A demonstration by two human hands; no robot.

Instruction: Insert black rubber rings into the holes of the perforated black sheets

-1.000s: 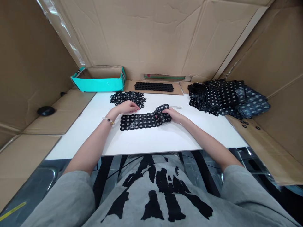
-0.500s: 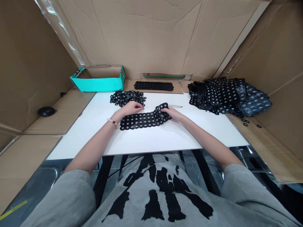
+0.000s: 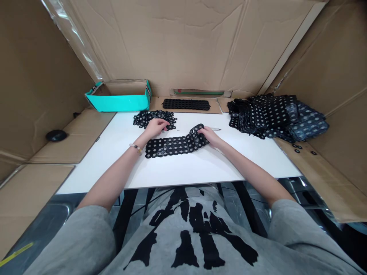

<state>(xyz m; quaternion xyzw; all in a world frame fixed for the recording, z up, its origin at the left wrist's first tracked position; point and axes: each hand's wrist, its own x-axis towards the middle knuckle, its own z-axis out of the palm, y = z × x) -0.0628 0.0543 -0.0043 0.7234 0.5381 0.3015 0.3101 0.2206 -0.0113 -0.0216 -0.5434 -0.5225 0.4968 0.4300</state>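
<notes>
My left hand (image 3: 155, 127) rests its fingertips on the front edge of a loose heap of black ring-patterned mesh (image 3: 143, 119) on the white tabletop (image 3: 200, 168). A beaded bracelet (image 3: 135, 149) circles that wrist. A long strip of joined black rings with grey centres (image 3: 169, 147) lies flat in front of the heap. My right hand (image 3: 208, 135) holds its right end, which is folded up in a hump.
A teal cardboard box (image 3: 120, 101) stands at the back left. A black perforated strip (image 3: 186, 104) lies on cardboard behind the table. A big stack of dotted black sheets (image 3: 272, 118) fills the right side, with a pen (image 3: 215, 129) near it. Cardboard walls surround the table.
My left hand has drawn back from the strip onto the heap's edge. My right hand has shifted slightly left, with the strip's folded end.
</notes>
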